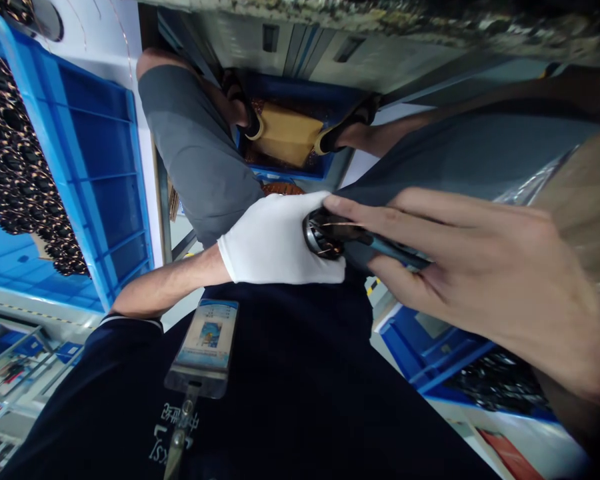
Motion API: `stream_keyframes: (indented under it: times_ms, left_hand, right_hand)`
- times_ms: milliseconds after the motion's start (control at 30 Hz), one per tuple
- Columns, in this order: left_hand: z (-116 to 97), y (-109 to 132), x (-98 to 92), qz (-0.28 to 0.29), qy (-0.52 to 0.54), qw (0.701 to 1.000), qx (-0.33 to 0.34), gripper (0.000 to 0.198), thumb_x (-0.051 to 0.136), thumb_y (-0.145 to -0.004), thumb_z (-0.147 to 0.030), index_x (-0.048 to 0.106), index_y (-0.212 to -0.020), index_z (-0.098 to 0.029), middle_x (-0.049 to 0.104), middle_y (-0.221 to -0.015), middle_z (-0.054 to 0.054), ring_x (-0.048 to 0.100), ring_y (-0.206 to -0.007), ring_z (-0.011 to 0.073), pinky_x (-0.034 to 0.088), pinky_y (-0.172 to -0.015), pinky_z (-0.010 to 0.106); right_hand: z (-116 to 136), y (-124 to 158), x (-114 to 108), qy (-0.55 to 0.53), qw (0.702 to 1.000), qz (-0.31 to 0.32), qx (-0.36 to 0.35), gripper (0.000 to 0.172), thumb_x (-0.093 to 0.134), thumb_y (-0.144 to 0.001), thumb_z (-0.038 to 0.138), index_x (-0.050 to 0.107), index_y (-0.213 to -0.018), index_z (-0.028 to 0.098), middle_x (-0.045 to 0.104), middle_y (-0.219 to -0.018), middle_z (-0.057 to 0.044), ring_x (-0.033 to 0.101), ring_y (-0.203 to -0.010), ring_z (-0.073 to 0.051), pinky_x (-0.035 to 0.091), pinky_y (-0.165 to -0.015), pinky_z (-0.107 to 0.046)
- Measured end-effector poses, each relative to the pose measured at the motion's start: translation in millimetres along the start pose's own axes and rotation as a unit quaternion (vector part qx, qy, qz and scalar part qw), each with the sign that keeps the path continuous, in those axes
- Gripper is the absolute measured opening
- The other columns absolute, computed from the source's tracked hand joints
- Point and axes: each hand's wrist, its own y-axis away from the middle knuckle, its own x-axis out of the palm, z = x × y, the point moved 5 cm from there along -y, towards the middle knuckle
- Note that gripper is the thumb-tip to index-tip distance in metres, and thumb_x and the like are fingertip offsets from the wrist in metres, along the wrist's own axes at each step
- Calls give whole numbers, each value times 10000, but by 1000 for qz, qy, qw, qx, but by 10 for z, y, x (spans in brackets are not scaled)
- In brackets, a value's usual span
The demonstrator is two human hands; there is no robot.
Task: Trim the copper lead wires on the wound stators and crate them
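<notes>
My left hand (277,240), in a white glove, is closed around a small round motor stator (316,233) with a metal ring and dark slots. Bits of copper wire show at the stator's open face. My bare right hand (480,267) grips pliers (397,252) with dark blue-grey handles. Their dark jaws meet the stator's face, and a thin copper wire (347,225) runs along them. Exactly what the jaws pinch is hard to make out.
At left stands a blue crate (115,153) with many copper-wound stators (15,153). Between my feet a blue bin (290,81) holds a yellowish cardboard piece (290,133). Another blue bin (410,340) with black parts sits at lower right. A worn bench edge (380,17) crosses the top.
</notes>
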Motion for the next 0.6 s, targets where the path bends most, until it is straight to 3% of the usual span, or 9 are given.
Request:
stream_keyframes:
  times_ms: [67,133,233,300,400,467,533,600]
  left_hand:
    - [27,4,27,6,16,1000,0,251,879,-808,-282,659,-919,-240,767,-868,22,760,-886,269,598,-827,398]
    - [59,-3,43,17,62,998,-1,225,866,-824,-286,702,-964,-222,791,-912,32,764,-914,266,600,-852,396]
    - [125,-41,84,50,177,982,-28,224,870,-853,-276,738,-1013,-190,812,-978,37,761,-932,230,606,-895,372]
    - [184,-66,161,93,289,950,-71,258,914,-845,-292,748,-1007,-179,800,-950,26,752,-887,204,616,-886,358]
    - [253,-52,292,139,436,881,-122,322,945,-874,-418,735,-958,-188,772,-881,28,750,-836,211,646,-830,372]
    - [270,-9,304,140,458,872,-101,357,868,-974,-523,716,-988,-200,809,-994,82,797,-964,262,683,-887,417]
    - [279,44,192,83,402,912,-31,399,836,-1016,-550,713,-1198,-217,811,-1286,139,793,-1232,320,687,-1056,477]
    - [263,116,11,-13,253,966,60,671,943,-922,-544,653,-1447,-244,726,-1518,166,719,-1423,374,621,-1222,552]
  right_hand:
    - [-22,3,-4,-19,1000,10,18,556,627,-1105,194,740,-1648,240,771,-954,5,689,-729,-153,503,-625,-349]
    - [-69,-1,-13,-63,997,18,35,552,623,-1085,195,771,-1615,249,862,-1067,3,727,-707,-132,552,-642,-316]
    - [-133,-29,2,-130,990,18,56,535,641,-1067,186,795,-1579,205,897,-1337,-43,858,-914,-160,671,-884,-273]
    - [-130,-60,53,-167,984,6,69,521,751,-1069,282,783,-1565,125,871,-1421,-104,881,-1133,-206,677,-1048,-275]
    - [-51,-115,138,-221,972,-54,64,669,969,-934,403,780,-1469,48,833,-1469,-195,833,-1337,-272,642,-1196,-320]
    - [-43,-143,186,-243,963,-88,75,594,1013,-862,326,806,-1369,97,875,-1338,-151,861,-1165,-235,677,-1083,-304]
    - [-120,-164,237,-293,946,-82,109,485,979,-865,259,821,-1317,181,879,-1032,-23,793,-797,-151,665,-804,-255]
    - [-239,-180,300,-394,905,-41,152,426,970,-885,323,830,-1280,244,784,-807,53,654,-581,-127,573,-589,-238]
